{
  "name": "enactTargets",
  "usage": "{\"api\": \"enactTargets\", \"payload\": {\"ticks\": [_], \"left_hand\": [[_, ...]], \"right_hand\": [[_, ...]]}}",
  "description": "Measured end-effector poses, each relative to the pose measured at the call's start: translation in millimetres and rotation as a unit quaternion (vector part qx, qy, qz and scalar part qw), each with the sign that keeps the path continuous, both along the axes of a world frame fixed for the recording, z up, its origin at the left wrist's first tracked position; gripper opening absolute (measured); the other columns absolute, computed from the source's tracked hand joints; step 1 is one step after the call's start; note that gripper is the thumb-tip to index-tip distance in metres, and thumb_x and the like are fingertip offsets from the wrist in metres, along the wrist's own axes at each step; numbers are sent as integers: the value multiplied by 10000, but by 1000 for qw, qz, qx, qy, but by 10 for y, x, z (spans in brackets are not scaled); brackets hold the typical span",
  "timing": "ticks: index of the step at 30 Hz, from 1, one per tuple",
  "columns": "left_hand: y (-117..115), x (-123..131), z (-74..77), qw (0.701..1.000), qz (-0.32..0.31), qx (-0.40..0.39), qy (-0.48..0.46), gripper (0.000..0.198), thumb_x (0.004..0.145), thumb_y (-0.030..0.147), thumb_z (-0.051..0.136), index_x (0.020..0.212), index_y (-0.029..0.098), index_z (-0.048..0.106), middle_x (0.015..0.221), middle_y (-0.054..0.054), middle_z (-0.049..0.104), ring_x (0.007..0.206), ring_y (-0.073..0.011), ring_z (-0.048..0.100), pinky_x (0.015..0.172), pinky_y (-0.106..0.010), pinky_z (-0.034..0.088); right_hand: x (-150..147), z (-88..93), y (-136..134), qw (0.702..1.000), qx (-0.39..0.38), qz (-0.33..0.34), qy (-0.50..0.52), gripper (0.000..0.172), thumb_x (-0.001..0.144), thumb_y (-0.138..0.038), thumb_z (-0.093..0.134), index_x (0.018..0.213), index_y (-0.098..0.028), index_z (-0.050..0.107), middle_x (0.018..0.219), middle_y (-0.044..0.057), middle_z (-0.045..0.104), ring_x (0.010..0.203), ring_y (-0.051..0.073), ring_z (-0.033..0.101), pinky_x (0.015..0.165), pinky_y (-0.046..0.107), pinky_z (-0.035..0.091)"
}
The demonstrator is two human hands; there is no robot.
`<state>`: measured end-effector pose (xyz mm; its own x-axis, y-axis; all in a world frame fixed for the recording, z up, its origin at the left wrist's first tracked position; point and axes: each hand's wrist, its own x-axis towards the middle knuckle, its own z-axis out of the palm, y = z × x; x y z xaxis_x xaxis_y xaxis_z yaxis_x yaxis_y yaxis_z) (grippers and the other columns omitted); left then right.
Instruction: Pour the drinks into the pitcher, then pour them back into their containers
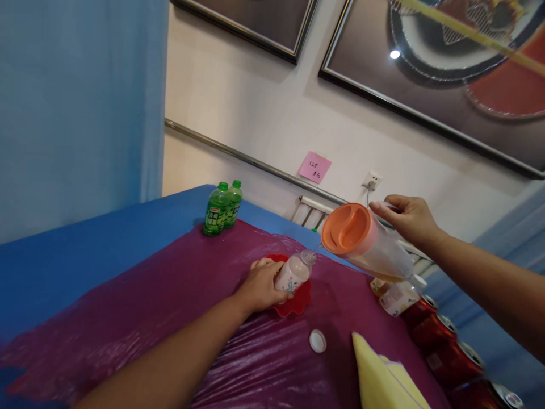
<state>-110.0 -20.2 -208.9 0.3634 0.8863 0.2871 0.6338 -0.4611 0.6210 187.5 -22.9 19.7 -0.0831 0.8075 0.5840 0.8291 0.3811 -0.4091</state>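
Observation:
My left hand (264, 286) is wrapped round a small clear bottle (293, 274) with a printed label, tilted over a red scalloped dish (298, 304). The bottle's mouth is uncapped. My right hand (411, 218) grips the handle of a translucent pitcher (383, 253) with an orange lid (347, 228). Tipped to the left, the pitcher holds some pale yellowish liquid, and its lid edge is close to the bottle's mouth. A thin stream seems to run between them. On the purple sheet below lies a white bottle cap (317, 341).
Two green bottles (217, 210) stand at the back left. Along the right edge are a labelled bottle (398, 296) and several red cans (453, 360). A yellow cloth (385, 375) lies in front on the purple plastic sheet (170, 289). A wall socket (372, 180) is behind.

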Motion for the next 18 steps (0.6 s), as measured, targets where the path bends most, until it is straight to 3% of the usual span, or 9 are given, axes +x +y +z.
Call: {"api": "enactTargets", "payload": {"ticks": [18], "left_hand": [[-16, -7, 9, 1000, -8, 0, 1, 529, 645, 494, 848, 1099, 258, 711, 1043, -46, 713, 1112, -329, 606, 982, -422, 417]], "right_hand": [[4, 13, -13, 1000, 13, 7, -24, 710, 759, -858, 628, 548, -242, 344, 569, -49, 233, 552, 115, 238, 500, 290, 195]]}}
